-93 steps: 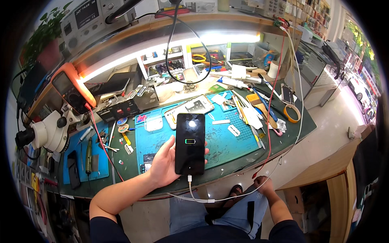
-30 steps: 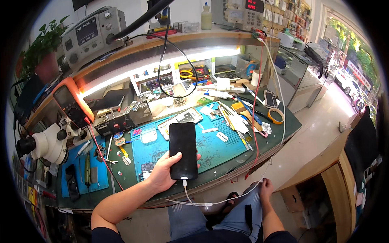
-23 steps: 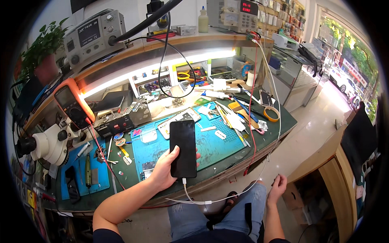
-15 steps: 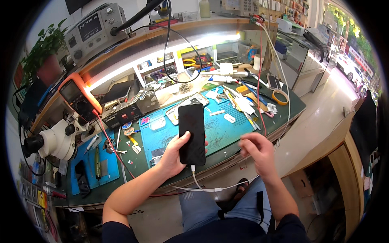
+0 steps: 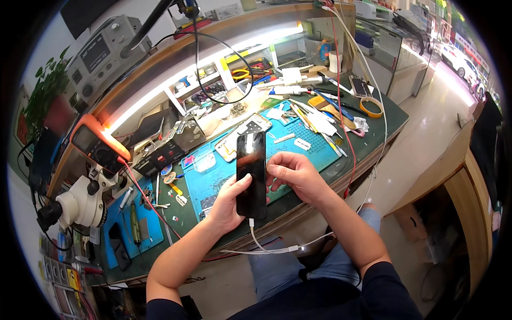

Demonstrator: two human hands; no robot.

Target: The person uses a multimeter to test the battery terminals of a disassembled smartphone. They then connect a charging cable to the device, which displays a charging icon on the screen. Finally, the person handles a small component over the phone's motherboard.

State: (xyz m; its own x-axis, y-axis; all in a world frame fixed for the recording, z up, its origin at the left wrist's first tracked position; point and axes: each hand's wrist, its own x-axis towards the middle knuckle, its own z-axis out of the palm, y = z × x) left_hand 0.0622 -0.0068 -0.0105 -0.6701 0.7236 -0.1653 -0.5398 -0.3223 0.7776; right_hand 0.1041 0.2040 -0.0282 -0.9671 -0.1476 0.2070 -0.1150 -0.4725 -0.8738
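My left hand [image 5: 226, 205] is closed around a black smartphone [image 5: 251, 194], held upright above the bench with the thumb across its front. The screen is dark and shows reflections. A white charging cable [image 5: 255, 234] is plugged into the phone's lower end and trails off to the right, over my lap. At the phone's right edge is my right hand [image 5: 300, 177], its fingers curled and its thumb and forefinger pinched against the side. What the other right fingertips touch is partly hidden. Behind the phone lies an opened phone body [image 5: 234, 143] on a blue mat [image 5: 216, 178].
An orange multimeter [image 5: 98, 141] and a white microscope [image 5: 80, 205] stand at the left. Tweezers, brushes and blades crowd the right of the bench beside a yellow tape roll [image 5: 372, 106]. A red lead [image 5: 346, 128] hangs at the right. A black cable loop [image 5: 250, 80] dangles above.
My right hand has moved left and up to the phone's right edge. The phone stays in my left hand, tilted slightly so its screen catches reflections. The view has shifted a little.
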